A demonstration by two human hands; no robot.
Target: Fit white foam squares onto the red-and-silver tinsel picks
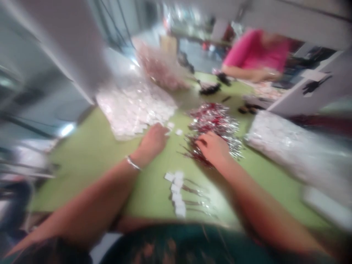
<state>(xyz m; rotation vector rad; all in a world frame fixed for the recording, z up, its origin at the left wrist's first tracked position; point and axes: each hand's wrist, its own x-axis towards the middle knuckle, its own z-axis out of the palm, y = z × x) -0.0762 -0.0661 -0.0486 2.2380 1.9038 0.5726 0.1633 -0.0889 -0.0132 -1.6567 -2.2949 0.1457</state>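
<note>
My left hand [154, 139], with a bangle on the wrist, reaches to the edge of a clear bag of small white pieces [134, 106]; its fingertips are blurred beside a few loose white squares [178, 132]. Over a pile of red and silver tinsel-like strands [216, 119] is my right hand [211, 146], its thumb and forefinger curled together at the near left side of the pile. What the fingers hold is too blurred to name. Nearer my body lies a column of white square cards [178, 194] with thin dark strands and silvery ends pointing right.
A filled clear bag [291, 146] lies on the right of the green table [90, 161]. Pinkish bagged items [162, 68] and dark small items [209, 88] are at the back. Across the table sits a person in pink [255, 55]. Grey panels rise at left and right.
</note>
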